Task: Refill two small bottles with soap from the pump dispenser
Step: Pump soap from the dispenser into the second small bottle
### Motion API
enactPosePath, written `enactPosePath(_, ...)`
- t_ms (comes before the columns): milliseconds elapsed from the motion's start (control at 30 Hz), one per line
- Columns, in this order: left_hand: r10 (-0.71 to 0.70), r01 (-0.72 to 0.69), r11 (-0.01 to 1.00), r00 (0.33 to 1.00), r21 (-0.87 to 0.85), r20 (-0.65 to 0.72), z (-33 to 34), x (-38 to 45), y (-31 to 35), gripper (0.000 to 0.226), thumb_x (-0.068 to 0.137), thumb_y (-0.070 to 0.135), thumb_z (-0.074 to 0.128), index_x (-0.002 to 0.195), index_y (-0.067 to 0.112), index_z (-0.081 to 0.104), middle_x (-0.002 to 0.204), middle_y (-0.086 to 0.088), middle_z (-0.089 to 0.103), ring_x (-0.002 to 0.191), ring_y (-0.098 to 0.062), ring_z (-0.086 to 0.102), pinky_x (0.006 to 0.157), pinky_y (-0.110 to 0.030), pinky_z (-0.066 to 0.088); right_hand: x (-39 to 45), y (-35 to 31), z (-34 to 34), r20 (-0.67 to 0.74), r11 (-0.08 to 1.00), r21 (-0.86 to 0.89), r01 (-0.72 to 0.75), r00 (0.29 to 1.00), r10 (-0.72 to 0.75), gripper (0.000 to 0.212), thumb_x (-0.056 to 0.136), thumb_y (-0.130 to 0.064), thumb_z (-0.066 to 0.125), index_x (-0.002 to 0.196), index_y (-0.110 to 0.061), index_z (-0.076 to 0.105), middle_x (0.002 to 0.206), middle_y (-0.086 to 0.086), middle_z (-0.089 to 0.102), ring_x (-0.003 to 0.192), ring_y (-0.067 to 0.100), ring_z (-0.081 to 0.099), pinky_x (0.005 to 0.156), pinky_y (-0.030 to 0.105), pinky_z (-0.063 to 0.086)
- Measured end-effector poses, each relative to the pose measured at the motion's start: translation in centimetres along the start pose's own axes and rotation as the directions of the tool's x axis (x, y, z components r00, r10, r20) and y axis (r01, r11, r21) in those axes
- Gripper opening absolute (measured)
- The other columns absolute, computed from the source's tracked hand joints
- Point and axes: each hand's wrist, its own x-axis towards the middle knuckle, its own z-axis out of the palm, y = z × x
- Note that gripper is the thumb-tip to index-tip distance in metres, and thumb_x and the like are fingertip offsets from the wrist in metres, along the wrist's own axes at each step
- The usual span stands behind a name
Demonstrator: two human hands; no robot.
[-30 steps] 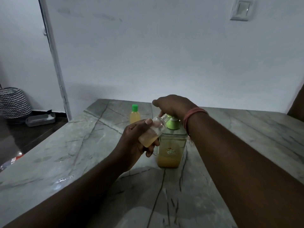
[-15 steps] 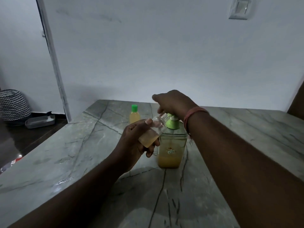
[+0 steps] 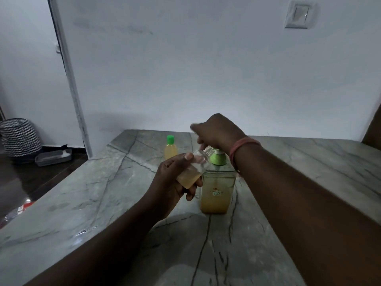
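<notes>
My left hand (image 3: 175, 178) is gripping a small open bottle (image 3: 192, 172), tilted with its mouth at the pump dispenser (image 3: 217, 186) standing mid-tabletop (image 3: 103, 203). My right hand (image 3: 216, 131) is curling over the green pump head. A capped second bottle (image 3: 170, 148) is standing farther back, left.
</notes>
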Motion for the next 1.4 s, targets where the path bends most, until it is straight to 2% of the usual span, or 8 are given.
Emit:
enactPosePath(67,-0.005,0.005,1.0,1.0,-0.008,-0.001,0.0,0.1,-0.1,0.039,0.078,0.051,0.066,0.096,0.017,0.075,0.068,-0.017,0.064,0.046,-0.019,0.053,0.041,-0.023,0.042,0.0,0.4,0.3,-0.063,0.996,0.085,-0.004,0.998,0.01,0.041,0.083,-0.042,0.05,0.089,-0.008,0.073,0.086,0.007,0.076,0.078,0.024,0.068,0.072,0.032,0.052)
enactPosePath(200,0.002,-0.002,1.0,1.0,-0.004,0.004,0.1,0.0,-0.2,0.048,0.079,0.051,0.065,0.103,0.01,0.07,0.068,-0.018,0.063,0.047,-0.019,0.053,0.042,-0.023,0.041,0.0,0.5,0.1,0.022,0.999,0.018,-0.052,0.998,0.051,0.036,0.082,-0.035,0.051,0.092,-0.009,0.073,0.094,0.003,0.075,0.075,0.02,0.064,0.062,0.028,0.045)
enactPosePath(400,0.007,-0.007,1.0,1.0,-0.003,-0.013,0.0,-0.2,-0.2,0.052,0.079,0.051,0.066,0.107,0.007,0.07,0.069,-0.019,0.063,0.047,-0.02,0.052,0.043,-0.023,0.041,-0.2,-1.1,-0.8,0.157,0.97,-0.243,0.001,0.987,0.039,0.029,0.096,-0.04,0.054,0.101,-0.013,0.065,0.108,-0.001,0.067,0.084,0.017,0.06,0.068,0.029,0.045)
enactPosePath(567,0.005,-0.005,1.0,1.0,-0.006,0.006,-0.2,0.2,-0.5,0.044,0.078,0.051,0.066,0.1,0.014,0.074,0.069,-0.019,0.064,0.047,-0.02,0.053,0.042,-0.023,0.042,-0.1,0.3,-0.1,0.043,1.0,0.011,0.01,0.999,-0.011,0.034,0.086,-0.034,0.052,0.092,-0.009,0.074,0.088,0.004,0.076,0.083,0.021,0.068,0.07,0.029,0.048)
enactPosePath(867,0.008,-0.008,1.0,1.0,-0.004,0.002,-0.1,-0.1,-0.4,0.047,0.08,0.05,0.065,0.104,0.01,0.072,0.07,-0.019,0.063,0.047,-0.021,0.053,0.041,-0.025,0.042,-0.2,-0.2,-0.4,0.13,0.986,-0.163,-0.027,0.99,0.049,0.032,0.092,-0.035,0.047,0.1,-0.013,0.069,0.109,0.002,0.071,0.089,0.02,0.063,0.065,0.029,0.042)
enactPosePath(967,0.014,-0.013,1.0,1.0,0.001,-0.013,0.1,-0.2,-0.3,0.052,0.079,0.051,0.065,0.107,0.008,0.069,0.07,-0.019,0.063,0.048,-0.02,0.053,0.043,-0.023,0.043,-0.2,-0.9,-1.0,0.176,0.959,-0.282,0.02,0.984,0.032,0.027,0.095,-0.039,0.052,0.092,-0.015,0.065,0.099,0.0,0.068,0.075,0.015,0.059,0.058,0.027,0.041)
enactPosePath(1167,0.008,-0.008,1.0,1.0,0.008,-0.004,-0.1,0.0,-0.5,0.053,0.079,0.05,0.065,0.107,0.006,0.069,0.069,-0.019,0.063,0.048,-0.021,0.052,0.043,-0.024,0.041,0.0,0.0,-0.2,0.044,0.996,-0.084,-0.021,0.999,0.025,0.036,0.087,-0.038,0.048,0.092,-0.012,0.072,0.096,0.001,0.073,0.082,0.02,0.064,0.066,0.027,0.044)
enactPosePath(1400,0.009,-0.009,1.0,1.0,-0.005,0.007,-0.1,-0.1,-0.4,0.044,0.079,0.05,0.066,0.101,0.012,0.073,0.07,-0.019,0.064,0.048,-0.02,0.052,0.042,-0.024,0.041,-0.3,-0.2,-0.3,0.1,0.989,-0.143,-0.021,0.994,0.036,0.037,0.091,-0.038,0.047,0.1,-0.013,0.072,0.11,0.002,0.071,0.089,0.02,0.062,0.064,0.028,0.041)
